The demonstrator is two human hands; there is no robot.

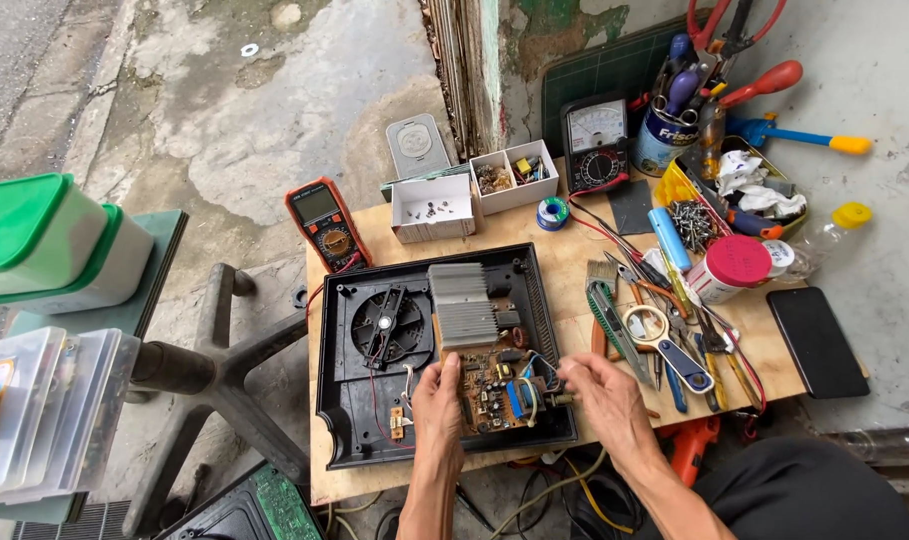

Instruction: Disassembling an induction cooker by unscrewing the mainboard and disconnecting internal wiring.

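Hands meet over a brown circuit board (496,385) carrying a ribbed silver heat sink (462,305), which sits in the right half of an open black plastic casing (339,420) near the front edge of the bare plywood table (574,270). The left hand (438,400) rests at the board's left edge, fingers loosely curled against it. The right hand (599,392) pinches at the board's right edge, thumb and fingertips closed among the coloured wires there; what exactly it grips cannot be told. A round black fan (384,325) fills the casing's left half. Beyond the casing, towards the back edge, stand two small white cardboard boxes (432,205) of parts, an orange digital multimeter (324,222) at the back left corner, and a black analogue meter (596,145). Pliers, screwdrivers and scissors (664,335) lie heaped along the right side.
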